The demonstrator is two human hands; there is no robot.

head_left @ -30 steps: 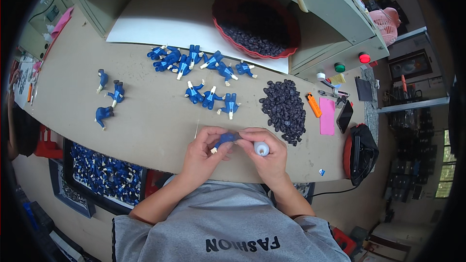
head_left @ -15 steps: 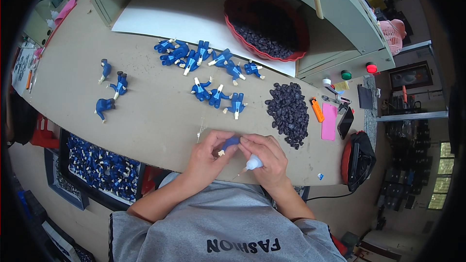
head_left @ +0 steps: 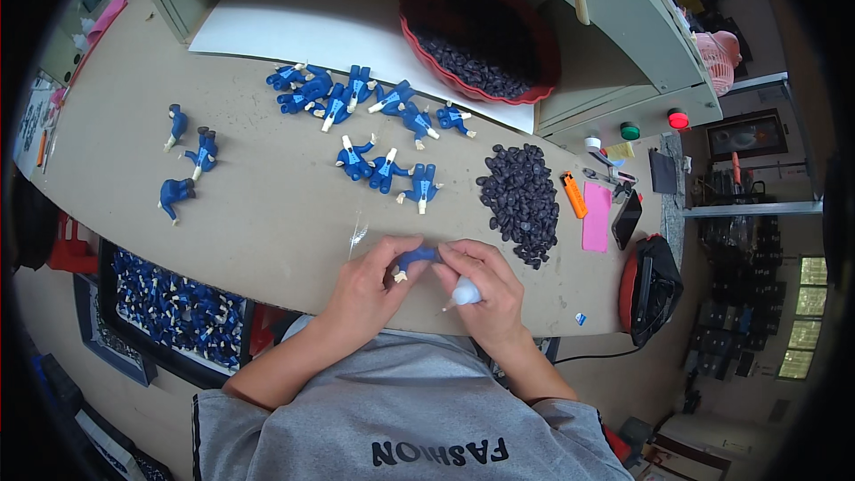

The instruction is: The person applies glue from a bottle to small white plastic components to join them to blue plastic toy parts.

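Note:
Close to the table's front edge, my left hand (head_left: 361, 294) pinches a small blue figurine (head_left: 415, 257) with a cream-coloured end. The fingertips of my right hand (head_left: 495, 289) meet the figurine's other end; whatever lies between them is hidden. That same hand also keeps a small white squeeze bottle (head_left: 466, 291) with a thin nozzle in its palm, nozzle pointing down and left. Beyond my hands lie several headless blue figurines (head_left: 383, 169) with cream hands. To the right is a pile of small dark pieces (head_left: 521, 200).
Three blue figurines with dark ends (head_left: 203, 151) lie at left. A red scalloped basin (head_left: 414, 40) of dark pieces stands under the shelf. On the right are an orange cutter (head_left: 574, 195), a pink slip (head_left: 597, 216), a phone (head_left: 627, 220) and a black-red pouch (head_left: 657, 289). A tray of figurines (head_left: 111, 303) sits lower left.
The whole view has shifted slightly, so the table things sit a little further left and up. My hands keep the figurine and the bottle, with only a small change at the fingertips.

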